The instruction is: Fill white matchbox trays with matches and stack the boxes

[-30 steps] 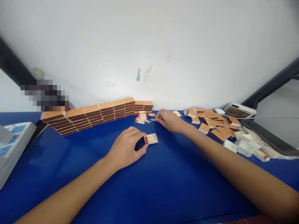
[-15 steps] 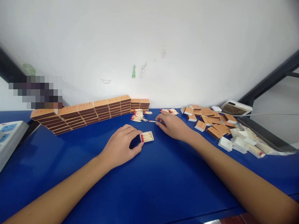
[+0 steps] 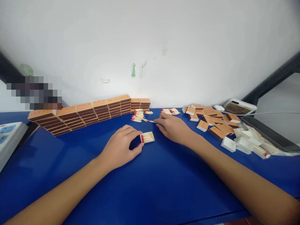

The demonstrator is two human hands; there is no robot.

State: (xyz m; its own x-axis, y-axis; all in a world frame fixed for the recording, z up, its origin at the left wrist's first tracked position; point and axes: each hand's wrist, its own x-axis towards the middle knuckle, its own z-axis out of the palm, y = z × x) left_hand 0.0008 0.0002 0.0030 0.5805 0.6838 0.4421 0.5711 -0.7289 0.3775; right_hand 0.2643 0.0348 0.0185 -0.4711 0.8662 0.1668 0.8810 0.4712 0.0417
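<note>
Thumb and fingers of my left hand [image 3: 122, 145] grip the left end of a small white matchbox tray [image 3: 151, 140], which lies flat on the blue table. Matches are lined up in the tray, their red heads at the left end. Beyond it, the fingertips of my right hand [image 3: 171, 126] are closed on the end of a single match [image 3: 152, 121], whose red head points left. That match lies beside a loose pile of matches [image 3: 138, 115]. A second heap of matches [image 3: 170, 111] is just behind my right hand.
Stacked matchboxes [image 3: 89, 114] form a wall along the back left. To the right lie scattered matchbox sleeves [image 3: 212, 120], white trays [image 3: 243, 143], a dark flat device [image 3: 272, 134] and a white cable. A power strip [image 3: 10, 137] sits at the left edge.
My right hand's fingertips have shifted slightly left along the single match. My left hand and the tray stay in place. The camera view has moved a little.
</note>
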